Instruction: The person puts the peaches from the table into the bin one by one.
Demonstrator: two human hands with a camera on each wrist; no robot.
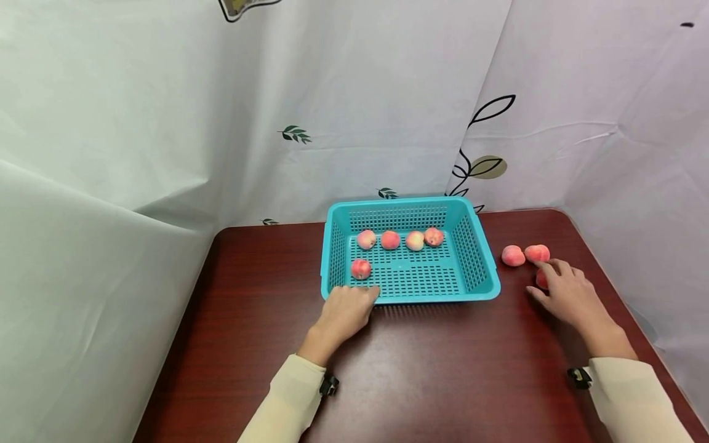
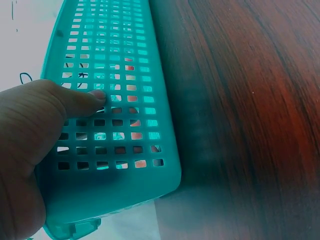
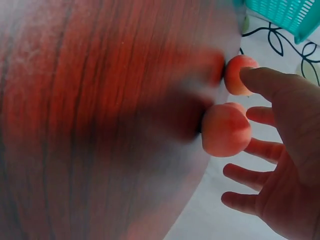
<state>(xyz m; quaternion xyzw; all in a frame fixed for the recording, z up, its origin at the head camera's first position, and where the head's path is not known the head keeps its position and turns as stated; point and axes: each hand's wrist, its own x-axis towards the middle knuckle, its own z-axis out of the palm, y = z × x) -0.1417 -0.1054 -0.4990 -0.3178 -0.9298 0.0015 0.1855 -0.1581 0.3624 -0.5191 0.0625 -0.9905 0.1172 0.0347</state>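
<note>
Cream sleeves (image 1: pixel 637 394), hands (image 1: pixel 346 309) at basket (image 1: pixel 432 299) and peaches (image 1: pixel 513 256)

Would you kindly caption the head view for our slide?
Left hand grips a blue basket of five peaches; right hand poised at three loose peaches.

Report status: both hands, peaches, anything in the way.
Left hand grips teal basket at near rim. Right hand spread by nearest peach, not gripping. Five peaches in basket, three outside. No obstruction visible.
</note>
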